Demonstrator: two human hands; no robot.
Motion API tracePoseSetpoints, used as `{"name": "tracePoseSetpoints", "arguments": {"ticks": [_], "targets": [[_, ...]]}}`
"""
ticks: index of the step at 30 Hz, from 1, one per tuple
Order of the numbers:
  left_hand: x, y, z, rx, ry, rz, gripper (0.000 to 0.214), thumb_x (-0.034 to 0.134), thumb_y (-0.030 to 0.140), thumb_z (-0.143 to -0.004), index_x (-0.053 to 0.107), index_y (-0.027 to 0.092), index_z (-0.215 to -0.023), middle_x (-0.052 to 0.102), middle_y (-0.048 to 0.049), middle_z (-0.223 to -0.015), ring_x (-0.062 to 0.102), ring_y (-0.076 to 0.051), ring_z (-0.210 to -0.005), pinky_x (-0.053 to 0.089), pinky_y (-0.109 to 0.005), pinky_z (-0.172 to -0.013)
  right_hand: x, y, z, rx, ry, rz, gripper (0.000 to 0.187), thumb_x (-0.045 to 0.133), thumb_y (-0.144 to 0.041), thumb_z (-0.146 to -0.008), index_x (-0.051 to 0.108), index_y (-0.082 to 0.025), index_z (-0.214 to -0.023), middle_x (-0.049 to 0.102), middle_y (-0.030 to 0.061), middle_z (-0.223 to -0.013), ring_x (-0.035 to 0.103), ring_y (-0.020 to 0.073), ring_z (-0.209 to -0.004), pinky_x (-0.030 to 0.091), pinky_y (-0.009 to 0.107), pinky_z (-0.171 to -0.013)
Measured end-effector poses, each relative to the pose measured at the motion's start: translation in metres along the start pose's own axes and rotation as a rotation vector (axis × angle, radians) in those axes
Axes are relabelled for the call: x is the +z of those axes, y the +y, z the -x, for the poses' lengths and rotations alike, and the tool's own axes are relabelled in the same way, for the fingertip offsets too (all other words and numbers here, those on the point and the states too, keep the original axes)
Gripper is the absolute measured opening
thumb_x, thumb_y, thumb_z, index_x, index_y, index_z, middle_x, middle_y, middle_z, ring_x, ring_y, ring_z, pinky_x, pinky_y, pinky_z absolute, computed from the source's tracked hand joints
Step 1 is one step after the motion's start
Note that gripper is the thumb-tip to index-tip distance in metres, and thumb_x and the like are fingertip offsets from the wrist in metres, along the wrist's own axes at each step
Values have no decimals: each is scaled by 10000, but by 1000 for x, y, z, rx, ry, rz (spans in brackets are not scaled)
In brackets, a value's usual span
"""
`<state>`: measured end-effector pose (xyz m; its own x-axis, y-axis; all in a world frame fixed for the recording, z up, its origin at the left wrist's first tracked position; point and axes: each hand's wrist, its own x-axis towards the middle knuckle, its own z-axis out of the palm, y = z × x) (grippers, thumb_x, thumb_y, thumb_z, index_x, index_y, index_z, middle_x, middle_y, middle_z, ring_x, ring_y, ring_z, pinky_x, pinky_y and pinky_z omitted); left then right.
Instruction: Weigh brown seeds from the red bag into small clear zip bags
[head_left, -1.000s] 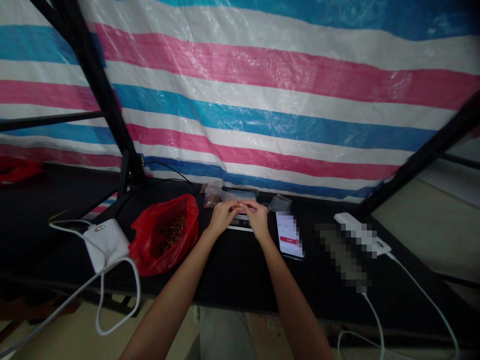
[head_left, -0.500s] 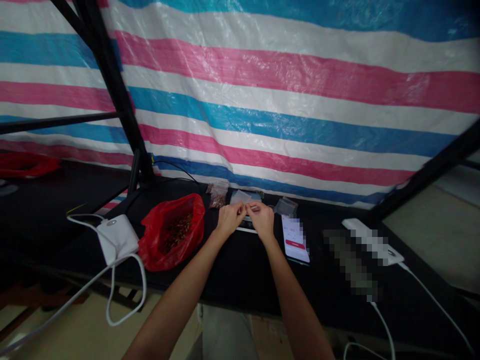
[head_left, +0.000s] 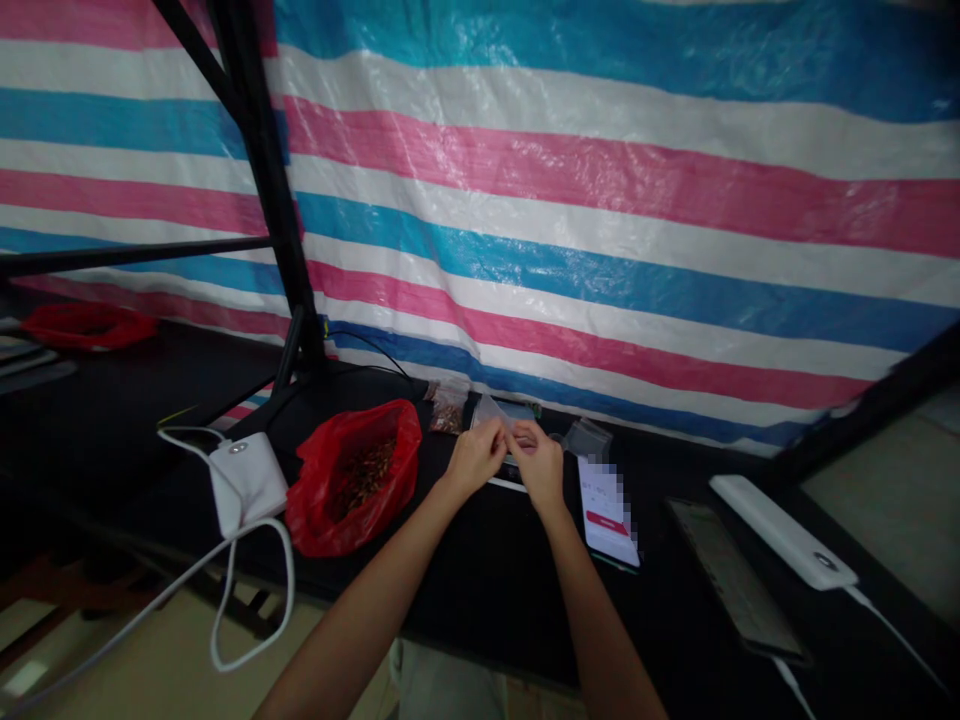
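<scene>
left hand (head_left: 478, 455): fingers curled narrow, tips pinching a translucent plastic bag (head_left: 490, 407).

right hand (head_left: 538, 462): thumb and fingers drawn together on the same bag, just beside the left fingertips; exact grip partly hidden.

translucent plastic bag: between the two hands, its pale film rising beyond the fingertips, over the digital scale; contents cannot be told.

digital scale (head_left: 508, 486): pale front edge and dark panel visible under the hands, the rest largely covered.

small clear bags of brown pieces (head_left: 448, 415): grouped beyond the left hand, near the tarpaulin.

flat clear bag (head_left: 589, 438): beyond and to the right of the right hand.

lit smartphone (head_left: 602, 512): face up, right of the right hand; red button on screen.

red plastic bag (head_left: 309, 510): mouth open, left of the left forearm, holding loose brown dried pieces (head_left: 367, 475).

white power bank (head_left: 247, 480): farther left, white cable looped over the table edge.

dark-screened phone (head_left: 733, 572) and long white power bank (head_left: 780, 530): far right, side by side, each cabled.

black table (head_left: 487, 580): beneath all.

striped tarpaulin (head_left: 562, 200): pink, white and blue, behind.
</scene>
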<state>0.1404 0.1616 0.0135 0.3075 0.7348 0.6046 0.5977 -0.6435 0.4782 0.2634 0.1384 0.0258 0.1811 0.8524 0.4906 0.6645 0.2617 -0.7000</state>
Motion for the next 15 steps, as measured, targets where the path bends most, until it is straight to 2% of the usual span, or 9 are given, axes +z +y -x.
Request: {"name": "tracePoseSetpoints", "arguments": {"ticks": [3,4,6,8,11,13,15], "targets": [[-2,1,3,-3,132,-52,65,447,176,-766,500,186,-730,552,-13,-685,537,-141,-667,394,-248,-634,-1,11,-3,39,26,-14,151,529,-312,-753,629,-213,-809,696,15,-739,657,164,-662,497,255,-631],[-5,2,3,21,185,-74,74,463,167,-742,523,179,-784,584,-40,-780,555,-161,-764,410,-275,-707,-1,15,-5,57,26,-14,148,529,-298,-745,641,-213,-794,700,18,-736,658,168,-665,498,257,-636],[-11,4,2,134,224,-106,266,492,156,-698,536,178,-959,569,-94,-1070,520,-207,-1009,369,-363,-895,-2,23,-7,98,20,-27,151,534,-280,-724,663,-213,-765,706,21,-732,660,173,-665,499,259,-637],[-16,6,0,280,142,-120,460,510,174,-682,474,207,-1140,436,-96,-1303,414,-232,-1182,228,-446,-1030,-3,27,-7,126,20,-32,164,531,-277,-713,679,-210,-735,710,25,-728,662,180,-667,499,262,-636],[-18,7,-2,403,-42,-117,623,542,276,-702,340,212,-1288,381,-97,-1362,353,-238,-1241,75,-489,-1082,-4,28,-7,133,33,27,190,526,-294,-709,695,-207,-717,714,39,-742,664,202,-688,491,278,-642],[-16,6,-3,410,-106,-103,705,575,379,-705,290,186,-1320,437,-110,-1309,369,-240,-1225,90,-478,-1085,-4,27,-7,129,24,55,205,526,-302,-706,706,-208,-732,717,48,-766,666,216,-708,489,293,-652],[-14,3,-3,376,-128,-103,712,595,439,-707,311,182,-1307,481,-110,-1248,405,-235,-1187,198,-437,-1058,-2,29,-8,143,9,33,211,534,-307,-697,714,-209,-749,720,52,-781,668,229,-730,494,309,-669]]}}
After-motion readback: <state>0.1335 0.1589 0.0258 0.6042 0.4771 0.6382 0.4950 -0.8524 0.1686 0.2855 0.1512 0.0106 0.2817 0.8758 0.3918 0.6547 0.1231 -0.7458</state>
